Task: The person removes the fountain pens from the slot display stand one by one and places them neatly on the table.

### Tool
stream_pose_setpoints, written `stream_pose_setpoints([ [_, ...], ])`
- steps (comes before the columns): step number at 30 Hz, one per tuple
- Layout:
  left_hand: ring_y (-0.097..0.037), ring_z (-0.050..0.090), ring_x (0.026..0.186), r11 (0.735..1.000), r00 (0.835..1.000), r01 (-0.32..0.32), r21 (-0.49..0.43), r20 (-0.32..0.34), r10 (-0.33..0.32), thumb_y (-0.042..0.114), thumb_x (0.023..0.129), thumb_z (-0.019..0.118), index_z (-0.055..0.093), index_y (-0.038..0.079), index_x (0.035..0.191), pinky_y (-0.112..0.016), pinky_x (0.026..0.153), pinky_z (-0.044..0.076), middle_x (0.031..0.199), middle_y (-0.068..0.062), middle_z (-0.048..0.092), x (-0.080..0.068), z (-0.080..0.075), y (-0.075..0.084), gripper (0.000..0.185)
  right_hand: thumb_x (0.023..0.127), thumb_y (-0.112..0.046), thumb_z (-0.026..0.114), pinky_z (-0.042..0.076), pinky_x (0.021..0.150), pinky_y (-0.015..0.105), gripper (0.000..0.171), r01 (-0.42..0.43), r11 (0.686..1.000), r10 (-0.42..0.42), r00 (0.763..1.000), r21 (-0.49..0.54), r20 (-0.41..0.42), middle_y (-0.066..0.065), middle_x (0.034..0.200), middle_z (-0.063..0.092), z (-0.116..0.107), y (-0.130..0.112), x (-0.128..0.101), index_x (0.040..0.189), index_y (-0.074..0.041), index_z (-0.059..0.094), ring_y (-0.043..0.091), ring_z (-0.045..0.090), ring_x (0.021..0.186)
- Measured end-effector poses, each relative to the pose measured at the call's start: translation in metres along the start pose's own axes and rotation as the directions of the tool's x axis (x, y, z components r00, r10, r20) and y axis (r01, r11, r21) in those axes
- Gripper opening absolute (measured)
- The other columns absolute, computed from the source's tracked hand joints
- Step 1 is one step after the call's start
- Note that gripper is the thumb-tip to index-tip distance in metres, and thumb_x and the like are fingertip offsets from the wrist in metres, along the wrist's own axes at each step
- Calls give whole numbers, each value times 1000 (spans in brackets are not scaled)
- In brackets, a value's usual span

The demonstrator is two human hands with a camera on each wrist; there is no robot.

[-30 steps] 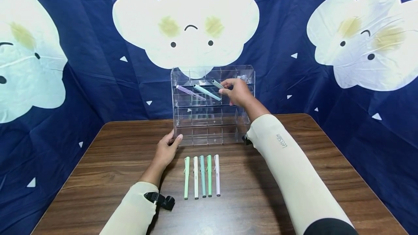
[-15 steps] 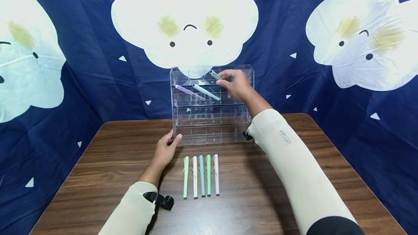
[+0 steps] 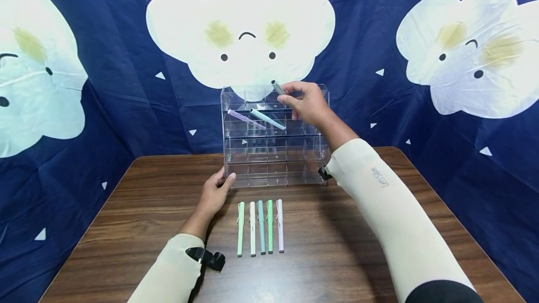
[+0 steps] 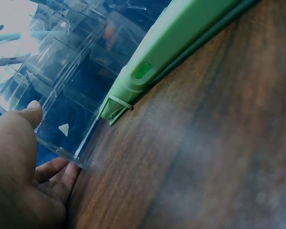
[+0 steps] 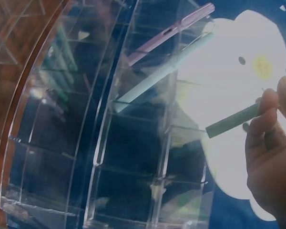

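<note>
A clear acrylic rack with several tiers of small compartments stands upright on the table. My left hand grips its lower left corner, thumb in front and fingers at the side, as the left wrist view also shows. Up at the rack's top right, my right hand pinches a grey-green pen between thumb and fingers. The pen is tilted, and part of it is hidden by the hand. A lavender pen and a light blue pen lean slanted in an upper tier, left of that hand.
In front of the rack, several capped pens lie side by side on the wooden table: a light green pen, a cream pen, a teal pen, a brighter green pen and a pale lilac pen. A blue cloud-print curtain hangs behind.
My right hand has risen with the grey-green pen from the upper tier to the rack's top edge, and the pen has tipped steeper. The left hand stays at the corner.
</note>
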State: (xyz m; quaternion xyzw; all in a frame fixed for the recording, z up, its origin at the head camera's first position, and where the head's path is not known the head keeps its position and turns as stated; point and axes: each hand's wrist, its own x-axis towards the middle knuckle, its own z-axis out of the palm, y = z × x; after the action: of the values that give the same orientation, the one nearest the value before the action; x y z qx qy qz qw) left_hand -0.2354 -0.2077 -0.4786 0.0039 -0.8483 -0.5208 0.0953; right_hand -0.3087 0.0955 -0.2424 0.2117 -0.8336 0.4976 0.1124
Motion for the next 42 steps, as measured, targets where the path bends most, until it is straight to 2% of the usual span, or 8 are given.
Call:
stream_pose_setpoints([
  [6, -39, 70, 131, 1000, 1000, 4, 6, -5, -4, 38, 110, 67, 51, 22, 165, -42, 102, 58, 147, -23, 66, 0, 0, -1, 59, 102, -22, 80, 51, 57, 32, 23, 57, 996, -55, 998, 63, -19, 13, 122, 76, -3, -6, -8, 121, -8, 76, 15, 57, 53],
  [13, -39, 72, 128, 1000, 1000, -1, 11, -6, 1, 36, 110, 68, 51, 21, 165, -42, 102, 57, 145, -24, 68, 0, 0, 0, 59, 97, -16, 86, 56, 59, 32, 19, 36, 990, -35, 999, 140, -14, 12, 120, 71, -5, -2, -24, 106, -8, 71, 14, 64, 64],
  [21, -39, 70, 131, 1000, 1000, 8, 17, 5, -8, 39, 111, 65, 48, 22, 166, -45, 105, 57, 150, -23, 65, -2, -3, 2, 60, 96, -9, 85, 55, 56, 28, 20, 30, 968, -35, 999, 250, 18, -3, 74, 69, -9, 12, -47, 103, -6, 66, 15, 63, 54],
  [25, -40, 69, 132, 1000, 1000, -6, 13, 17, 6, 40, 112, 65, 47, 21, 167, -46, 106, 57, 150, -23, 65, -1, -2, 5, 61, 97, -3, 82, 54, 53, 29, 31, -13, 952, -1, 999, 305, 48, -4, 77, 65, -10, 22, -58, 119, -4, 60, 14, 63, 52],
  [29, -39, 70, 131, 1000, 1000, -9, 3, 11, 9, 37, 111, 67, 50, 20, 165, -44, 105, 57, 148, -23, 66, 0, -1, 6, 60, 97, -1, 81, 56, 49, 35, 71, -39, 939, 7, 995, 341, 95, 1, 80, 64, -9, 32, -70, 157, -14, 47, 17, 64, 50],
  [31, -38, 71, 128, 1000, 1000, -11, -1, 4, 11, 36, 110, 68, 51, 20, 165, -41, 103, 57, 146, -23, 67, 0, 0, 6, 59, 97, 0, 81, 57, 48, 39, 84, -45, 936, 3, 993, 348, 121, 4, 78, 63, -7, 36, -76, 167, -20, 39, 19, 65, 49],
  [35, -37, 73, 125, 1000, 1000, -12, 2, -3, 12, 36, 110, 69, 52, 20, 164, -37, 98, 57, 144, -23, 69, 0, 0, 4, 59, 96, 3, 81, 57, 46, 39, 85, -80, 932, 26, 987, 354, 156, 7, 82, 61, 1, 43, -89, 168, -19, 41, 17, 66, 48],
  [42, -37, 73, 124, 1000, 1000, -1, 1, 1, 1, 39, 110, 68, 51, 23, 165, -36, 97, 57, 144, -23, 68, 0, 0, 1, 60, 98, 8, 75, 60, 49, 35, 79, -201, 924, 136, 968, 324, 213, 9, 95, 58, 22, 54, -110, 166, -12, 40, 17, 68, 52],
])
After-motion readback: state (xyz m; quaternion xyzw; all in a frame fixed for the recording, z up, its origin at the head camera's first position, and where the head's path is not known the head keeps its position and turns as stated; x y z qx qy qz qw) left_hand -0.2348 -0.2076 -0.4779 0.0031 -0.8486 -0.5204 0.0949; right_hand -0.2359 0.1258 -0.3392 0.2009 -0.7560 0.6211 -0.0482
